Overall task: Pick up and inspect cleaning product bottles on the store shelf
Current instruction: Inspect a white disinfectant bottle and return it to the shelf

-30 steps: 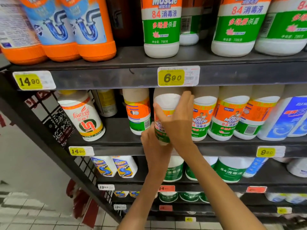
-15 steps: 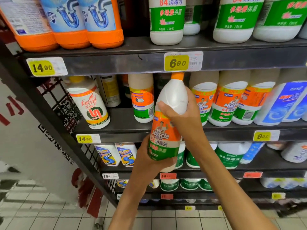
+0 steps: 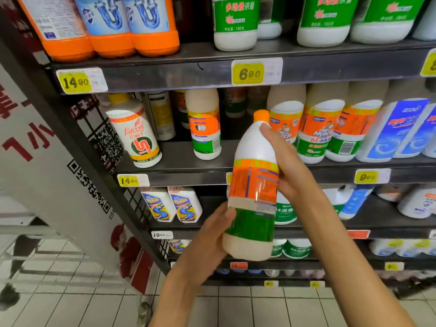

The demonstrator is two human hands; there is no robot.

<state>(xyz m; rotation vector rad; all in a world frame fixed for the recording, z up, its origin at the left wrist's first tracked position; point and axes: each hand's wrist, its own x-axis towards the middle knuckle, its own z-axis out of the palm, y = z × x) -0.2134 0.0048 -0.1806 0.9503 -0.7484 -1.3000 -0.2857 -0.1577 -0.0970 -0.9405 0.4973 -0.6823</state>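
left hand, right hand, gripping upright bottle

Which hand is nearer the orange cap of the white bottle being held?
Right. The right hand grips the white bottle at its shoulder, just below the orange cap; the left hand holds the lower body, near the base.

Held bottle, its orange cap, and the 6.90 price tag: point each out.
held bottle (image 3: 253, 185), head view, on the orange label band.
orange cap (image 3: 261, 115), head view, on the cap's side.
6.90 price tag (image 3: 248, 73), head view, on the yellow field.
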